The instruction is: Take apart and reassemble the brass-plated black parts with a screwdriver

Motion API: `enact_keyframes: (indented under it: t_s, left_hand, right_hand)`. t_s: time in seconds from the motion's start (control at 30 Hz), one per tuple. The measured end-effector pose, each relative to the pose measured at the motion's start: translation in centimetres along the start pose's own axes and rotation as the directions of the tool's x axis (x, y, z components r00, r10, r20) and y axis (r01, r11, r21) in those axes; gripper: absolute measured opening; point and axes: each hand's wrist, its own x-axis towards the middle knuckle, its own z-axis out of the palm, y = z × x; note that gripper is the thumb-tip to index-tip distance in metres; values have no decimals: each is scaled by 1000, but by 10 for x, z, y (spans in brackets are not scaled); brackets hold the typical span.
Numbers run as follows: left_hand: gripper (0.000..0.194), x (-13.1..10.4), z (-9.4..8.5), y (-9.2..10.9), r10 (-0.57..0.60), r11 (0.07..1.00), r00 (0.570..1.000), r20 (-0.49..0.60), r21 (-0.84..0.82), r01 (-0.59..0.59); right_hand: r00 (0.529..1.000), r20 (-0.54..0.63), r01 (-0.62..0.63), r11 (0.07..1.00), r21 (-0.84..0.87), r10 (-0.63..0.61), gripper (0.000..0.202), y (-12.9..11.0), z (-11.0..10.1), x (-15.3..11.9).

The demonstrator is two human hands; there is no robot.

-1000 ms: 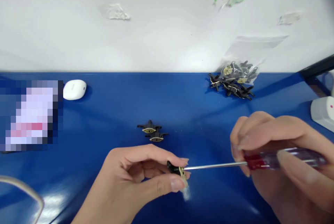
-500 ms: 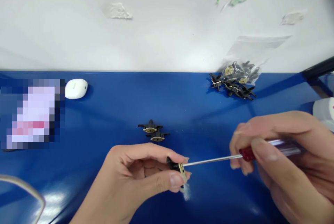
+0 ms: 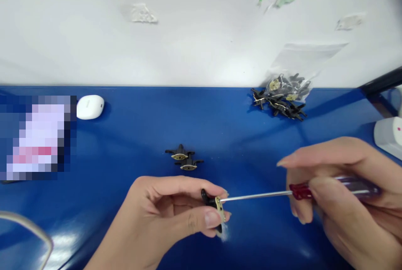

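Note:
Between the thumb and fingers of my left hand (image 3: 179, 213) is a small black plastic part with a brass-coloured plate (image 3: 219, 206); my fingers cover much of it. My right hand (image 3: 339, 194) grips a screwdriver (image 3: 302, 191) with a red and clear handle, its index finger raised off it. The thin metal shaft points left, and its tip meets the upper end of the plate. Whether a screw sits under the tip I cannot make out. Beyond my left hand, two similar black parts (image 3: 187, 163) with brass-coloured plates rest on the blue table.
A clear plastic bag (image 3: 309, 58) and a pile of black parts (image 3: 282, 104) lie at the back right, by the white wall. At left are a white case (image 3: 90, 107) and a blurred-out screen (image 3: 40, 131). A pale cable (image 3: 31, 224) curves at the lower left.
My right hand's fingers have shifted on the screwdriver handle, with the index finger now straighter and lifted. The tip stays on the plate, and my left hand holds nearly still.

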Motion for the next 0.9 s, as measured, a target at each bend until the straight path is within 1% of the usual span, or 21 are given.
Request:
enact_keyframes:
  t_s: [0.03, 0.1, 0.2, 0.27, 0.33, 0.43, 0.5, 0.57, 0.67, 0.77, 0.87, 0.9]
  left_hand:
    - [20, 0, 0, -1, -3, 1000, 1000, 0, 8, 3]
    - [21, 1, -1, -3, 11, 1000, 1000, -8, 27, -11]
    - [21, 2, -3, -5, 42, 999, 999, -16, 35, -42]
    - [21, 2, -3, -7, 43, 999, 999, -11, 31, -43]
    - [21, 1, -3, -7, 32, 999, 999, 4, 29, -32]
    - [20, 0, -1, -8, 26, 999, 999, 32, 32, -27]
    - [20, 1, -1, -7, 32, 999, 999, 22, 35, -33]
    - [21, 2, -2, -7, 37, 999, 999, -1, 36, -37]
    - [24, 2, -4, -8, 36, 999, 999, -15, 30, -36]
    - [25, 1, -4, -8, 43, 998, 999, -16, 46, -42]
    - [23, 1, -4, -8, 60, 996, 998, -17, 72, -59]
    - [22, 2, -3, -7, 67, 995, 998, -18, 73, -66]
  right_hand:
    - [1000, 28, 14, 1000, -13, -14, 10, 1, -1, -1]
    - [996, 71, 58, 998, -23, -56, 18, 3, -1, 0]
    - [995, 45, 89, 996, 13, -90, 16, 3, -1, 3]
    - [995, 45, 89, 996, 2, -89, 14, 2, 0, 4]
    - [994, 80, 80, 996, -36, -77, 17, 0, -1, 4]
    - [993, 101, 60, 996, -68, -53, 21, -1, -2, 3]
    - [995, 91, 54, 998, -41, -50, 24, -1, -3, 4]
    - [996, 77, 57, 998, -27, -55, 21, -1, -3, 5]
    - [991, 112, 85, 995, -59, -78, 16, 0, -4, 7]
    - [984, 157, 99, 991, -86, -85, 21, 1, -5, 7]
    - [987, 148, 71, 996, -56, -62, 28, 2, -5, 7]
    - [989, 136, 72, 996, -48, -65, 26, 2, -5, 7]
